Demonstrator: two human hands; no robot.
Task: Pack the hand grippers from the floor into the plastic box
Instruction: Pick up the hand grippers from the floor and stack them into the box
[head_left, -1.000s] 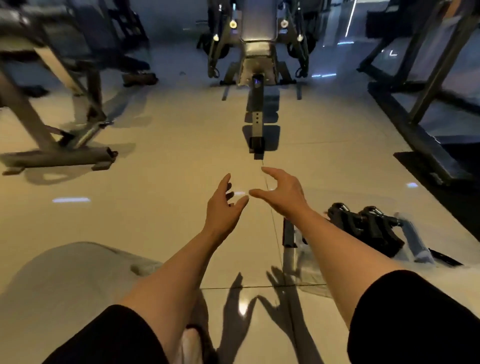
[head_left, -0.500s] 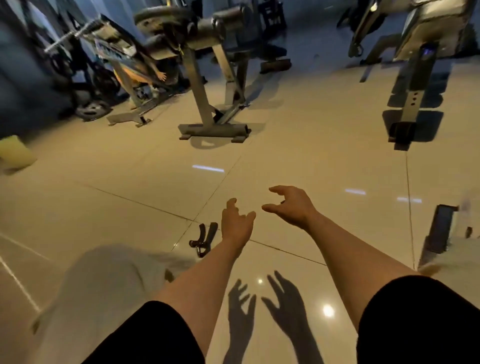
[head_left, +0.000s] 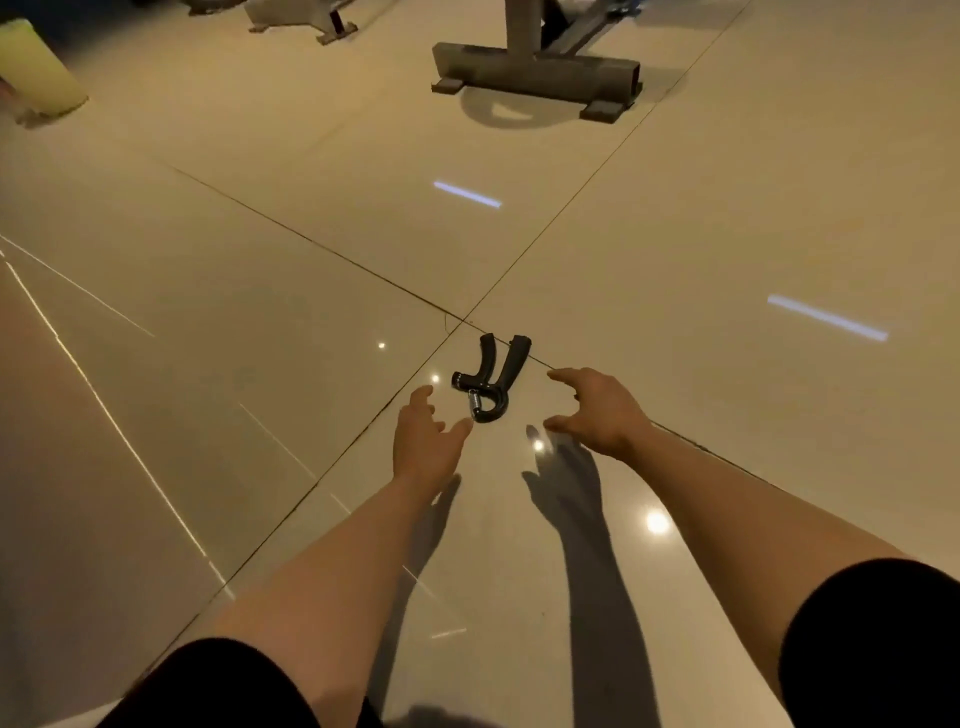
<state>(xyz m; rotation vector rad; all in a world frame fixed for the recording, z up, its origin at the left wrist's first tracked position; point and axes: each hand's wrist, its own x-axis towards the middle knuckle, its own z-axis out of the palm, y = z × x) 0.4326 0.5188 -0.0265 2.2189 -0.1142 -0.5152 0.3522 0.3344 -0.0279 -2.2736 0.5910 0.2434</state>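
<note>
A black hand gripper (head_left: 488, 379) lay on the tiled floor (head_left: 675, 249), left hand (head_left: 423, 441) and right hand (head_left: 597, 410) hovering either side, each grip spread and empty.

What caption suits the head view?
Both open hands, left and right, reach toward a black hand gripper on the tiled floor.

Two bare forearms, left hand (head_left: 423, 441) and right hand (head_left: 597, 410), no rings, watch or gloves visible. Short black sleeves, left sleeve (head_left: 208, 686) and right sleeve (head_left: 872, 639), end approx. at the elbows; plain fabric, no markings.
</note>
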